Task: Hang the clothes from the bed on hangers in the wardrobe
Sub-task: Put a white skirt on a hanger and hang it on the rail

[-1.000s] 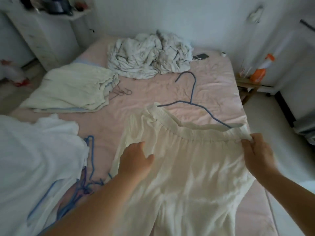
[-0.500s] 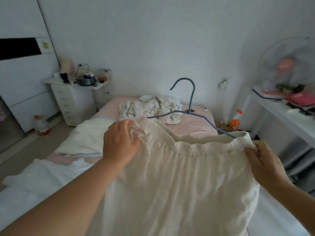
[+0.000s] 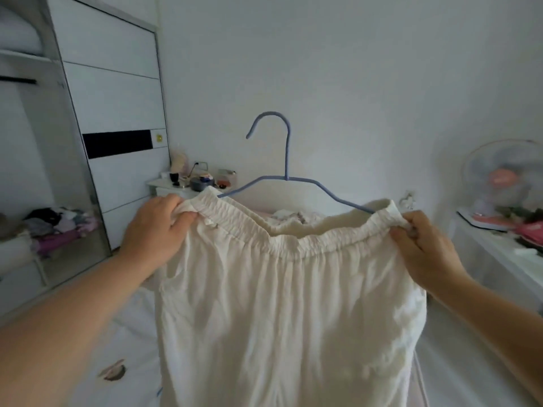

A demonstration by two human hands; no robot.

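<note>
A cream garment with an elastic waistband [image 3: 282,304] hangs in front of me, filling the lower middle of the view. A blue wire hanger [image 3: 286,160] sits inside the waistband, its hook standing up above the cloth. My left hand [image 3: 155,230] grips the left end of the waistband. My right hand [image 3: 423,248] pinches the right end. The wardrobe [image 3: 88,113] stands at the left with its sliding door partly open. Most of the bed is hidden behind the garment; a crumpled white cloth [image 3: 293,215] shows through the waist opening.
Folded clothes [image 3: 58,224] lie on a shelf inside the wardrobe. A white bedside cabinet [image 3: 188,186] with small items stands against the back wall. A fan [image 3: 502,180] sits on a white table at the right. White fabric [image 3: 126,348] lies low on the left.
Both hands have lifted the garment and hanger off the bed to chest height. My view has swung up and left, bringing the wardrobe into sight.
</note>
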